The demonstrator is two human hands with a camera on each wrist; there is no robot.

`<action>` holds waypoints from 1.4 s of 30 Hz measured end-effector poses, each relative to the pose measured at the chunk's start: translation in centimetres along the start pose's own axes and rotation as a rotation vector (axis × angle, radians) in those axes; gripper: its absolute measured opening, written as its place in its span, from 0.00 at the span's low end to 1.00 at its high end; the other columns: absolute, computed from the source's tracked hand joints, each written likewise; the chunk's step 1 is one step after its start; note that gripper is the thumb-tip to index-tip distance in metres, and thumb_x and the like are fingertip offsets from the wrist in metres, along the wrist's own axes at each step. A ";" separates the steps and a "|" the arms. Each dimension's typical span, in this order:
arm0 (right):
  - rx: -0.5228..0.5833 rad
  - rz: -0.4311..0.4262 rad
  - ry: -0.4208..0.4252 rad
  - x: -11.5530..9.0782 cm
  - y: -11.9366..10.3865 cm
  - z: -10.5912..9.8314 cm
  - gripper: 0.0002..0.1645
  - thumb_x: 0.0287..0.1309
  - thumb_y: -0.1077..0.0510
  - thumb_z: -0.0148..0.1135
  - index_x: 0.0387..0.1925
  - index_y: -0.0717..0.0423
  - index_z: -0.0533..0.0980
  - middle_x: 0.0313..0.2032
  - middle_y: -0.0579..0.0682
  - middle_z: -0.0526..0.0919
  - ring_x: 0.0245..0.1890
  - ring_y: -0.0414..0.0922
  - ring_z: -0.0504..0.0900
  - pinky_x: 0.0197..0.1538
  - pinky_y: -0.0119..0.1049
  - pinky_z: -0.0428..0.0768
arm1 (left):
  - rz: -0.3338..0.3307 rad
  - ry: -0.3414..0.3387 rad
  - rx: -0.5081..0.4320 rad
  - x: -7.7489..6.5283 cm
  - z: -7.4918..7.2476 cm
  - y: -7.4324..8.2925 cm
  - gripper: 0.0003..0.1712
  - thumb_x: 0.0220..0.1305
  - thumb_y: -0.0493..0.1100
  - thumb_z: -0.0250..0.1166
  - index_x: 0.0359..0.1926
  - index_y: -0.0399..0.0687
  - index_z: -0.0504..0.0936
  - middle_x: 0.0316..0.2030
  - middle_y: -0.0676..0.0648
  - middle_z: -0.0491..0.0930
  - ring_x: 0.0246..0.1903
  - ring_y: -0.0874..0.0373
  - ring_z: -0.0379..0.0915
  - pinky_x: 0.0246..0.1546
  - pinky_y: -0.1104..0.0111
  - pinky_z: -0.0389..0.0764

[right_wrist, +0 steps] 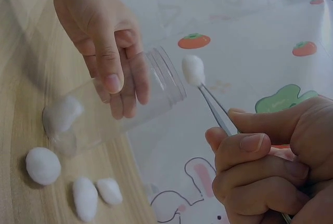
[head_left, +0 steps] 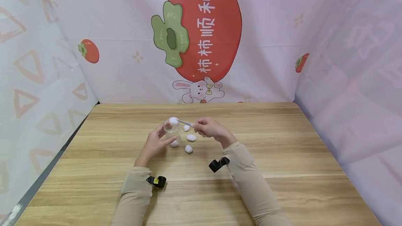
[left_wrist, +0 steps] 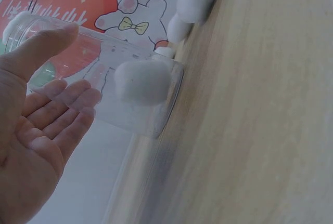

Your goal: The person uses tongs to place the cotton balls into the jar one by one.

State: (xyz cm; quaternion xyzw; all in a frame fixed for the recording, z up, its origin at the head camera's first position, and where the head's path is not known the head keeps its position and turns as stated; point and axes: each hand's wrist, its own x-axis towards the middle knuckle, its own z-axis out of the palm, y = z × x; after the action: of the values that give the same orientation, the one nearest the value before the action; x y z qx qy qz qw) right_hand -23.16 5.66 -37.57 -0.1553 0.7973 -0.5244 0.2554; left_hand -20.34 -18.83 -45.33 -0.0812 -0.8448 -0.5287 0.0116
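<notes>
Transparent, the jar (head_left: 176,133) is standing upright on the table (head_left: 188,198), one cotton ball (head_left: 174,143) lying at its bottom. In the head view, I am curving my left grip (head_left: 155,143) around it from eight o'clock. My right grip (head_left: 211,128) is pinching tweezers (head_left: 187,123), whose tips are holding a second ball (head_left: 173,121) at twelve o'clock, just above the mouth. I am judging this a loading step; the next move is calling for centring, lowering and parting the tips. Loose balls (head_left: 191,137) are lying from two to four o'clock.
</notes>
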 end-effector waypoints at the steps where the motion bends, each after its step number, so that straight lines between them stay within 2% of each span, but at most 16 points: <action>1: -0.003 0.001 -0.003 0.0 0.0 0.0 0.15 0.70 0.57 0.50 0.25 0.56 0.71 0.14 0.42 0.64 0.14 0.36 0.57 0.17 0.25 0.54 | 0.002 0.001 -0.004 0.0 0.0 0.0 0.43 0.56 0.44 0.71 0.69 0.38 0.62 0.63 0.33 0.72 0.65 0.40 0.68 0.70 0.54 0.71; 14: 0.003 0.007 0.002 0.4 0.0 0.4 0.15 0.69 0.59 0.51 0.25 0.60 0.72 0.13 0.42 0.64 0.13 0.36 0.56 0.16 0.24 0.53 | -0.013 0.003 -0.027 0.0 0.2 0.0 0.45 0.56 0.41 0.71 0.70 0.35 0.59 0.65 0.31 0.69 0.66 0.38 0.67 0.70 0.53 0.70; 19: -0.013 -0.001 0.005 0.5 0.1 0.5 0.15 0.69 0.59 0.51 0.26 0.61 0.72 0.13 0.42 0.64 0.13 0.35 0.56 0.16 0.24 0.53 | -0.013 0.003 -0.006 0.0 0.2 0.0 0.44 0.57 0.42 0.71 0.70 0.36 0.60 0.64 0.32 0.70 0.65 0.40 0.68 0.70 0.54 0.71; 26: -0.011 0.000 -0.004 0.6 0.2 0.5 0.15 0.69 0.59 0.52 0.25 0.59 0.71 0.13 0.42 0.64 0.13 0.35 0.55 0.16 0.24 0.52 | 0.001 0.013 0.000 0.0 0.1 0.1 0.41 0.56 0.44 0.72 0.67 0.38 0.65 0.62 0.34 0.73 0.65 0.40 0.69 0.70 0.54 0.70; 36: -0.012 0.013 -0.004 0.5 0.2 0.5 0.14 0.69 0.57 0.52 0.28 0.61 0.73 0.13 0.42 0.64 0.13 0.36 0.55 0.16 0.25 0.52 | -0.005 0.009 0.006 0.0 0.1 0.2 0.41 0.55 0.44 0.72 0.67 0.39 0.65 0.62 0.35 0.74 0.65 0.41 0.70 0.70 0.55 0.71; 42: -0.017 0.001 -0.008 0.2 0.2 0.4 0.15 0.69 0.57 0.52 0.26 0.58 0.72 0.13 0.42 0.63 0.13 0.36 0.54 0.16 0.25 0.52 | 0.002 0.009 0.013 0.0 0.1 0.2 0.41 0.56 0.44 0.72 0.68 0.38 0.64 0.63 0.35 0.74 0.65 0.41 0.69 0.69 0.55 0.71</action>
State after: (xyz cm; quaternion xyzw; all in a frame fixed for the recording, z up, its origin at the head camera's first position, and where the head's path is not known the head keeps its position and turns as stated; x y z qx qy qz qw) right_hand -23.07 5.31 -37.89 -0.1589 0.8009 -0.5167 0.2574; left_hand -20.30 -18.70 -45.23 -0.0798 -0.8481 -0.5236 0.0163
